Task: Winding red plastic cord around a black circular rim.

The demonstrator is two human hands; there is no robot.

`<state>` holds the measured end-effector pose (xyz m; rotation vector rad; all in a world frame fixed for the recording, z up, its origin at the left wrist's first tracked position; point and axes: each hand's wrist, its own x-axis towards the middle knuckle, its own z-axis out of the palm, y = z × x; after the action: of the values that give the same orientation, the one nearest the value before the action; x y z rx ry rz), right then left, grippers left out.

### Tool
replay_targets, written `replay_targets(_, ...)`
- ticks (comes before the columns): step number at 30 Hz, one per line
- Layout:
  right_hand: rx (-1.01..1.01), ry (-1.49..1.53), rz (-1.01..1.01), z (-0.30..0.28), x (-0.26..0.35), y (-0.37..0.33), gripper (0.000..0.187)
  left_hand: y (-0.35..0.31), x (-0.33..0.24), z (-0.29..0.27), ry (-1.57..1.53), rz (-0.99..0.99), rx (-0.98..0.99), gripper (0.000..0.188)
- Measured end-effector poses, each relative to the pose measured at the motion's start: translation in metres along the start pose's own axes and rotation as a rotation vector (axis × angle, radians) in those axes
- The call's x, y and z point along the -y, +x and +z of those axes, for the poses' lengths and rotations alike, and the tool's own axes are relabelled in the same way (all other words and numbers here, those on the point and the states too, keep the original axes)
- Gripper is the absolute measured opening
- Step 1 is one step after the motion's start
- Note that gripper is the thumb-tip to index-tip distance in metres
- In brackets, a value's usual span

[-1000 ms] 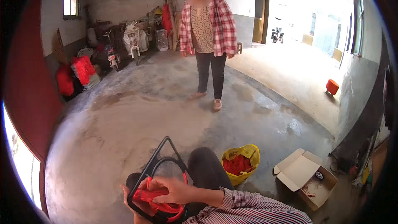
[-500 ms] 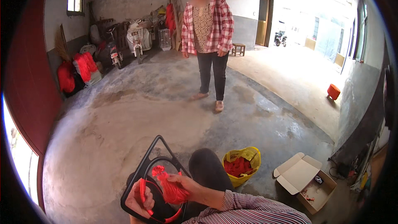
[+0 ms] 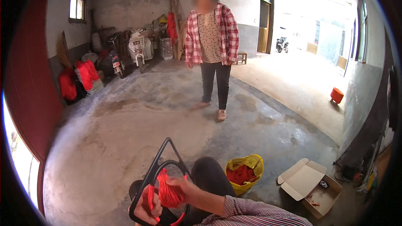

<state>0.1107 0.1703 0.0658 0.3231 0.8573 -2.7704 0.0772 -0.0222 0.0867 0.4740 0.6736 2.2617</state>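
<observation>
A black frame (image 3: 178,152), with straight bars and a round ring inside it, stands tilted over my lap. Red cord (image 3: 151,196) is wrapped along parts of the ring. My left hand (image 3: 145,209) is closed round the ring's left side, on the red wrapping. In my right hand (image 3: 184,189) is a bundle of red cord (image 3: 169,193), pinched between thumb and fingers inside the frame. The bundle's strands hang in loops close to my left fingers. Whether a strand runs from the bundle to the wrapping cannot be made out.
To the right of my knee stands a yellow bag (image 3: 260,168) with red material inside. Further right, an opened cardboard box (image 3: 331,201) holds small items. A person in a checked shirt (image 3: 229,33) stands ahead. Parked two-wheelers (image 3: 140,44) line the back.
My right hand has lowered the cord bundle slightly and turned it, so its tufted end no longer shows. My left hand keeps its grip on the ring. The view has tilted up a little.
</observation>
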Motion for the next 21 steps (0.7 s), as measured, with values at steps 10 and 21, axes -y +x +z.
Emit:
replay_targets(10,0.273,0.309,-0.253,0.031,0.036,0.018,0.042,-0.003,0.055,0.021,0.323,0.200,-0.496,0.046)
replay_targets(21,0.342,0.649,-0.285,0.021,0.039,0.017,0.047,-0.011,0.072,0.003,0.337,0.124,-0.297,0.019)
